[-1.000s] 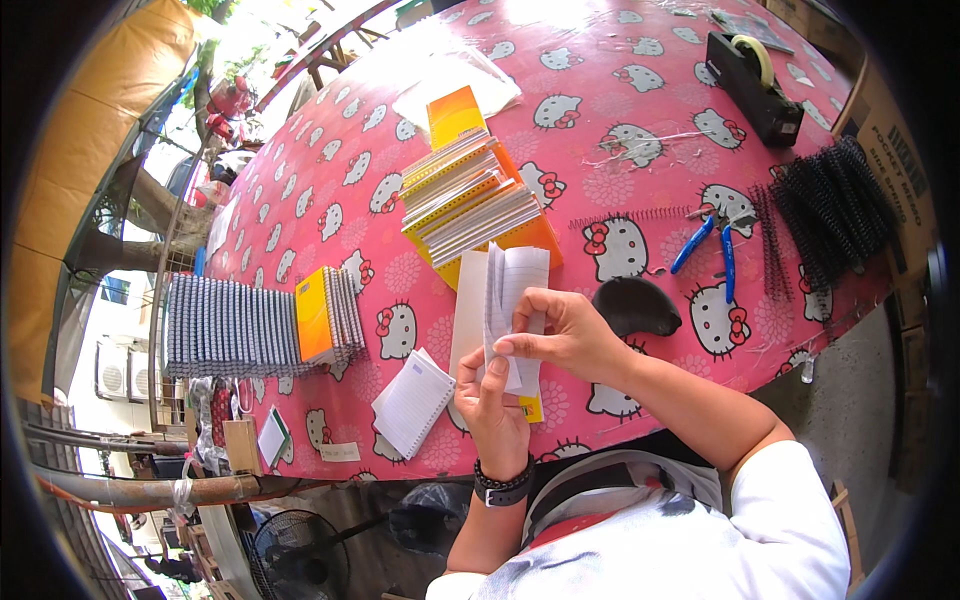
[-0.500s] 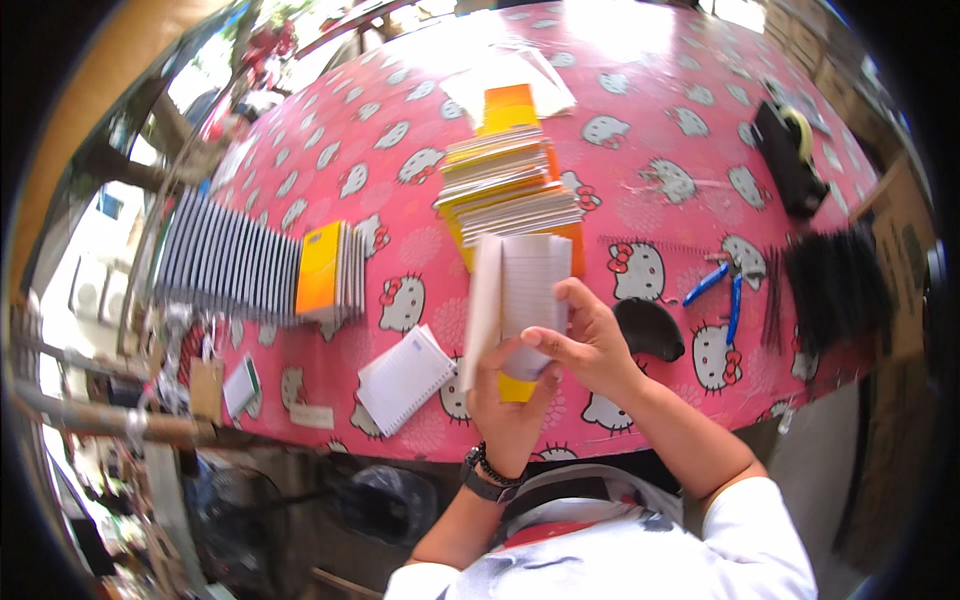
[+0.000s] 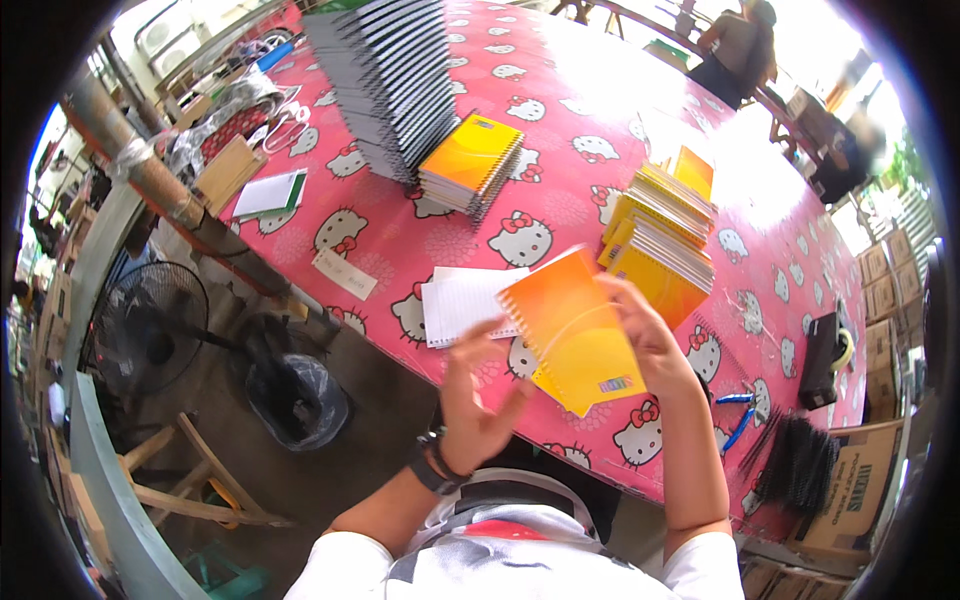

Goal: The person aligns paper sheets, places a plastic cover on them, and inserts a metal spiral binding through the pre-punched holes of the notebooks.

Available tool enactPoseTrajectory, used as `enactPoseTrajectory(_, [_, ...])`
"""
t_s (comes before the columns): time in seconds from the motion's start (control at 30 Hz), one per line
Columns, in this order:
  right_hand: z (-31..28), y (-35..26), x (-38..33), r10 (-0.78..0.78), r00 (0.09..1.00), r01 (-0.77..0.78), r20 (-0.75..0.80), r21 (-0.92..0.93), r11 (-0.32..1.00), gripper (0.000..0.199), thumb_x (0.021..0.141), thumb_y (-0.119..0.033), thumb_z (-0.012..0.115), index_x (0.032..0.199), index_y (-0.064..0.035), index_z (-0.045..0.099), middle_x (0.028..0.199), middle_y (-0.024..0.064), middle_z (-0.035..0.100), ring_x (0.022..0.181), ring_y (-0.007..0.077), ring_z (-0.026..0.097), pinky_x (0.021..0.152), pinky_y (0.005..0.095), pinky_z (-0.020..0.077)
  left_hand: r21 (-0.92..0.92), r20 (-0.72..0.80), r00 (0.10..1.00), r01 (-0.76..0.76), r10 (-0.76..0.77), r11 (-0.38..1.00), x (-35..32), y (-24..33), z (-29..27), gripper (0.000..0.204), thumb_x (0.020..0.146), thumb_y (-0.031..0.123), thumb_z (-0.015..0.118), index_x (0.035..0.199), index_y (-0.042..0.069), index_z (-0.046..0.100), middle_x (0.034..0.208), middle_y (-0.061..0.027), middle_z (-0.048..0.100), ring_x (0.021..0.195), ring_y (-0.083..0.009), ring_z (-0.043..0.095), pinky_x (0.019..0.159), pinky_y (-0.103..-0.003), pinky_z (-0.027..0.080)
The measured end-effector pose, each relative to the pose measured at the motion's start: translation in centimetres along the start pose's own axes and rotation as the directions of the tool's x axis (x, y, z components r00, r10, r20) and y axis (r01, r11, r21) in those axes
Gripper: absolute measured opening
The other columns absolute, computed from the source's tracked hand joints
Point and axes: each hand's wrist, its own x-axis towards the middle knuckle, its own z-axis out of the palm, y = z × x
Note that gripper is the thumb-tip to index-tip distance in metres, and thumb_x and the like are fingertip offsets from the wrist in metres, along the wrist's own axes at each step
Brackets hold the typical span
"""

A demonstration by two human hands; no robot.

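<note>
My right hand [image 3: 648, 340] grips the right edge of a spiral notebook [image 3: 578, 325] with an orange and yellow cover, tilted above the table. My left hand [image 3: 475, 405] is off the notebook, near its coil side, fingers apart and holding nothing. Below the held notebook, another yellow cover [image 3: 562, 393] partly shows on the table. Loose lined sheets [image 3: 462, 308] with punched edges lie left of it. Beyond my right hand stand piles of yellow notebooks [image 3: 660, 265].
Further left are a small notebook pile [image 3: 470, 160] and a tall stack of spiral-bound books [image 3: 390, 90]. To the right lie blue-handled pliers [image 3: 738, 428], black spiral coils [image 3: 800, 462] and a tape dispenser [image 3: 822, 360]. A lined bin [image 3: 297, 400] and a fan [image 3: 150, 318] stand beside the table.
The view has turned left. The notebook, earlier open at lined pages between both hands, now shows its cover. My left hand has let go; the right still holds it.
</note>
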Motion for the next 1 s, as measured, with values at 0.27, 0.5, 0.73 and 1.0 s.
enactPoseTrajectory(0.27, [0.9, 2.8, 11.6, 0.452, 0.844, -0.063, 0.287, -0.785, 0.616, 0.039, 0.078, 0.0, 0.053, 0.117, -0.0032, 0.053, 0.093, 0.0139, 0.063, 0.081, 0.0186, 0.062, 0.071, 0.0294, 0.0478, 0.424, -0.096, 0.986, 0.163, -0.135, 0.891, 2.2, -1.6, -7.1, 0.036, 0.074, 0.012, 0.065, 0.107, 0.005, 0.053, 0.115, -0.0131, 0.052, 0.11, -0.0268, 0.047, 0.094, -0.041, 0.035])
enactPoseTrajectory(0.5, [0.7, 5.3, 12.7, 0.215, 0.972, 0.011, 0.096, -0.931, 0.366, 0.052, 0.072, -0.017, 0.07, 0.118, -0.0041, 0.051, 0.098, 0.0158, 0.06, 0.093, 0.0293, 0.058, 0.081, 0.0388, 0.0462, 0.764, 0.116, 0.983, 0.001, -0.139, 0.645, -0.1, -3.0, -6.6, 0.035, 0.071, 0.022, 0.064, 0.103, 0.009, 0.062, 0.118, -0.0109, 0.051, 0.113, -0.03, 0.043, 0.098, -0.043, 0.03])
enactPoseTrajectory(0.73, [2.9, 5.2, 11.4, 0.376, 0.923, -0.199, -0.083, -0.939, 0.28, 0.059, 0.062, -0.023, 0.078, 0.111, -0.0041, 0.05, 0.101, 0.015, 0.056, 0.099, 0.0299, 0.052, 0.085, 0.0363, 0.0422, 0.756, 0.127, 0.98, 0.004, -0.153, 0.655, 0.9, -3.7, -6.1, 0.033, 0.071, 0.024, 0.067, 0.101, 0.011, 0.062, 0.116, -0.0076, 0.052, 0.112, -0.0265, 0.043, 0.095, -0.042, 0.031])
enactPoseTrajectory(1.0, [2.4, 4.0, 7.7, -0.052, 0.998, -0.012, -0.04, -0.889, 0.458, 0.031, 0.072, -0.008, 0.069, 0.099, -0.0015, 0.056, 0.092, 0.0112, 0.058, 0.09, 0.0273, 0.056, 0.079, 0.0352, 0.0446, 0.66, -0.123, 0.992, 0.05, 0.043, 0.749, 12.2, -9.5, -18.5, 0.017, 0.083, 0.013, 0.055, 0.097, 0.004, 0.061, 0.097, -0.0119, 0.061, 0.098, -0.0296, 0.055, 0.084, -0.038, 0.044])
